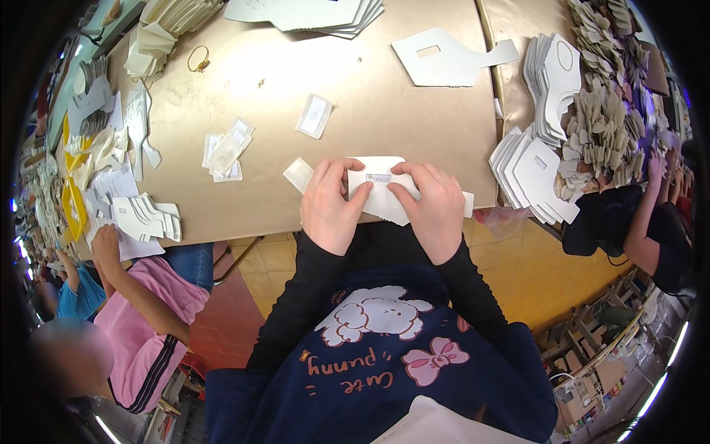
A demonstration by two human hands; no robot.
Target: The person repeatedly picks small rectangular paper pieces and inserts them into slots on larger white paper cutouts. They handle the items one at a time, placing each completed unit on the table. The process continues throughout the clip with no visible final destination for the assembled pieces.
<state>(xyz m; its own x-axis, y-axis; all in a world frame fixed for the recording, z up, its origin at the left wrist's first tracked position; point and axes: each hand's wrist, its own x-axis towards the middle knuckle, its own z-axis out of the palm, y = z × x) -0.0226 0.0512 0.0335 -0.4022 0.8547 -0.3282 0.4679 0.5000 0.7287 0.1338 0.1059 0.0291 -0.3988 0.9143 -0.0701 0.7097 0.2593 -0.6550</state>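
Both my hands hold one white die-cut piece (383, 194) at the near edge of the brown table (355, 96). My left hand (330, 207) grips its left end, thumb pressing beside a small rectangular label (378, 178) on the piece. On the right end rests my right hand (433, 207), its thumb near the same label. A small white slip (299, 175) lies just left of my left hand. The piece's lower edge hangs over the table edge.
Small label slips (225, 155) and a packet (314, 115) lie on the table. White cut-out stacks sit at the top (325, 13), right (534, 174) and left (148, 216). A large flat cut-out (444, 59) lies top right. Other people sit at left (148, 311) and right (651, 229).
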